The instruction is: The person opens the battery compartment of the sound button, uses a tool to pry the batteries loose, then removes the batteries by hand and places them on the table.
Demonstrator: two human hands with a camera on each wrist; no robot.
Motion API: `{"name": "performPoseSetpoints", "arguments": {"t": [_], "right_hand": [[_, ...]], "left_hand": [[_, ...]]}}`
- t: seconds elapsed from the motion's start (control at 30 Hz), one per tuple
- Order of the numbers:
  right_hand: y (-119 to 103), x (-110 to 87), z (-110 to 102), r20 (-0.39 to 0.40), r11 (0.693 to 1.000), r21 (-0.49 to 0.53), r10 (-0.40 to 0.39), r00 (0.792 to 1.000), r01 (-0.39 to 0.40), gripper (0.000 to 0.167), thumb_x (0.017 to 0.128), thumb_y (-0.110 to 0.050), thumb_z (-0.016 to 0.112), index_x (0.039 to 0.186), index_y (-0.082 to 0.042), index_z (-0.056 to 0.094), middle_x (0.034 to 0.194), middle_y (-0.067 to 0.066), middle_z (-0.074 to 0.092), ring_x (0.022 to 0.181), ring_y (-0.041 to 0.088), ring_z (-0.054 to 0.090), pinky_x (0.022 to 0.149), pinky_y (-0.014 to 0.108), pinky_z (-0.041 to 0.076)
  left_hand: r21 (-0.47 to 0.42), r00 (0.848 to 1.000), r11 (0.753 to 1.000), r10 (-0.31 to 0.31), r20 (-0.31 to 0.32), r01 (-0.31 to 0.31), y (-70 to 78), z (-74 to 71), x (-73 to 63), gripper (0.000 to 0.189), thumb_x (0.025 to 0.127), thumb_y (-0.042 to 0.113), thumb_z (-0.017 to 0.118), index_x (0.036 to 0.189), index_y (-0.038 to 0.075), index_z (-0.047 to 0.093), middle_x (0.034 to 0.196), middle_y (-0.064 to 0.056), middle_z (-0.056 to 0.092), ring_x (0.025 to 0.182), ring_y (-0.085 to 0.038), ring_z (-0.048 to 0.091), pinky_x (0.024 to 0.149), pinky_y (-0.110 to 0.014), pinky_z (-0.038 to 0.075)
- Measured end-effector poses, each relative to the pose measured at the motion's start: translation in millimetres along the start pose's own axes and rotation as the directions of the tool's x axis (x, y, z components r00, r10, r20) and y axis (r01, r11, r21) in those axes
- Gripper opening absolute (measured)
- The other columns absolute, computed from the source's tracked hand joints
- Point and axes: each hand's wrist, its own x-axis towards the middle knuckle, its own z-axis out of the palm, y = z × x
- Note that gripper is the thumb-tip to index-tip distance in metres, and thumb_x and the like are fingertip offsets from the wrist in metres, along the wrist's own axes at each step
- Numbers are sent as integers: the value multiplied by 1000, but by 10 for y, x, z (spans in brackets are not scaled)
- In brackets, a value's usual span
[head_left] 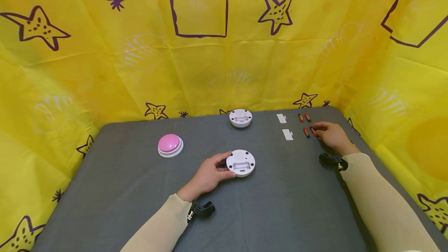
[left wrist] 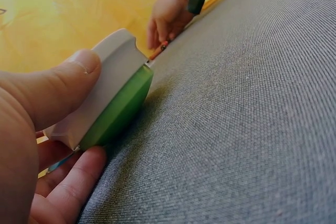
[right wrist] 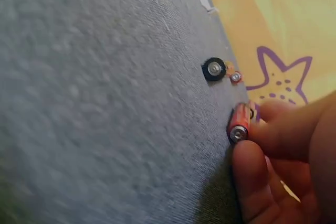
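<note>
My left hand point(head_left: 209, 173) holds a round button device point(head_left: 240, 163) by its left side, thumb at the near edge. It lies upside down, white base up, with an uncovered battery slot facing me; in the left wrist view its green dome point(left wrist: 119, 109) points down at the cloth. At the far right, my right hand point(head_left: 331, 137) pinches a red and black battery point(right wrist: 240, 121) between thumb and finger, low over the table. Beside it lies a second battery point(head_left: 306, 132), with two more batteries point(head_left: 304, 118) just behind.
Two white battery covers point(head_left: 287, 134) lie left of the batteries. Another upturned white button device point(head_left: 240, 118) sits at the back middle, its slot uncovered. A pink-topped button point(head_left: 169, 145) stands upright on the left. Yellow patterned cloth point(head_left: 196, 69) walls the grey table point(head_left: 115, 189).
</note>
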Motion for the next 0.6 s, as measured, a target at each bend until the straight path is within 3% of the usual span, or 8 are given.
{"name": "performPoseSetpoints", "arguments": {"t": [0.1,0.2,0.3,0.37,0.47,0.53,0.6], "right_hand": [[-29,-43,47,-127,1000,29,10,992,-7,39,100,-9,48,136,1,56,125,25,57,98,33,55,74,36,47],[-145,-147,137,-282,996,91,18,959,8,38,97,-8,49,132,1,59,121,23,61,97,30,56,70,31,47],[-413,-292,284,-343,981,173,-19,939,83,34,96,-7,52,127,-1,64,116,21,64,88,23,59,65,26,48],[-654,-396,416,-295,960,224,-97,951,168,31,96,-6,57,126,0,64,116,22,65,81,24,63,63,26,51],[-986,-536,657,-107,917,310,-227,968,250,39,94,-5,65,132,0,60,127,25,60,87,31,66,69,32,56],[-1144,-617,837,55,891,364,-310,949,270,52,92,-5,69,141,-1,51,136,27,53,101,39,65,79,40,56],[-1248,-680,1019,190,881,391,-362,913,267,65,90,-6,73,148,-3,43,145,25,45,115,40,59,88,44,53]], "left_hand": [[9,1000,1000,18,-8,-18,-61,6,9,69,83,6,82,142,-7,49,135,-21,56,112,-30,61,93,-45,51],[22,1000,1000,9,-9,-9,-213,28,42,72,82,14,84,144,0,51,137,-15,57,112,-22,62,92,-36,52],[20,1000,1000,-8,-8,8,-283,43,63,73,81,18,86,144,4,52,138,-12,56,113,-20,61,92,-34,51],[15,1000,1000,-4,-13,4,-274,45,68,73,81,17,86,144,3,52,138,-12,56,114,-21,60,93,-34,51],[30,1000,1000,6,-24,-5,-233,36,79,74,80,15,86,144,1,51,137,-14,56,115,-23,60,93,-35,51],[56,1000,998,3,-29,-2,-205,27,96,74,81,16,85,145,1,51,137,-13,56,115,-22,60,92,-34,51],[80,999,997,-10,-35,13,-181,21,120,74,81,17,85,145,2,50,138,-13,55,116,-22,59,93,-33,51]]}}
